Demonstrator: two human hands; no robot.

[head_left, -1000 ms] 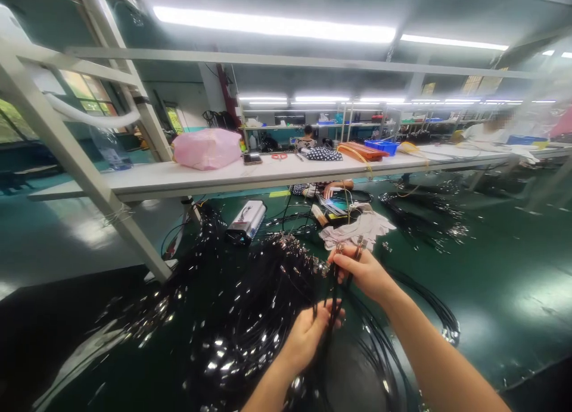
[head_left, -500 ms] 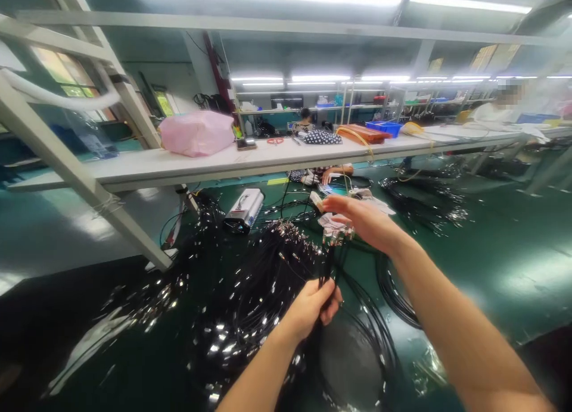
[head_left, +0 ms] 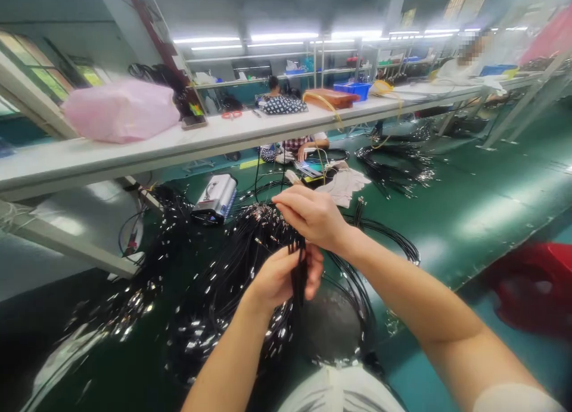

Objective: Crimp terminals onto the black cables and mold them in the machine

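Note:
My left hand (head_left: 279, 278) is wrapped round a bundle of black cables (head_left: 298, 272), its fingers showing on the far side. The bundle stands roughly upright in the grip. My right hand (head_left: 315, 215) lies over the top of this bundle, palm down with fingers stretched out, and it hides the cable ends. Whether it touches them I cannot tell. Just left of both hands spreads a big heap of black cables (head_left: 232, 299) with shiny metal connectors. Looped black cables (head_left: 364, 299) lie to the right of the hands.
Beyond the heap stands a white and black device (head_left: 215, 197), with white cloths (head_left: 344, 183) to its right. A raised shelf (head_left: 241, 132) crosses ahead, carrying a pink bag (head_left: 120, 111) and a blue bin (head_left: 353, 91). Another person's hand (head_left: 308, 147) shows beneath it. A red stool (head_left: 536, 287) is at right.
My right hand has come down and left, from above the exposed metal connectors to over the bundle's top. My left hand keeps its hold. The view has turned right and tilted downward.

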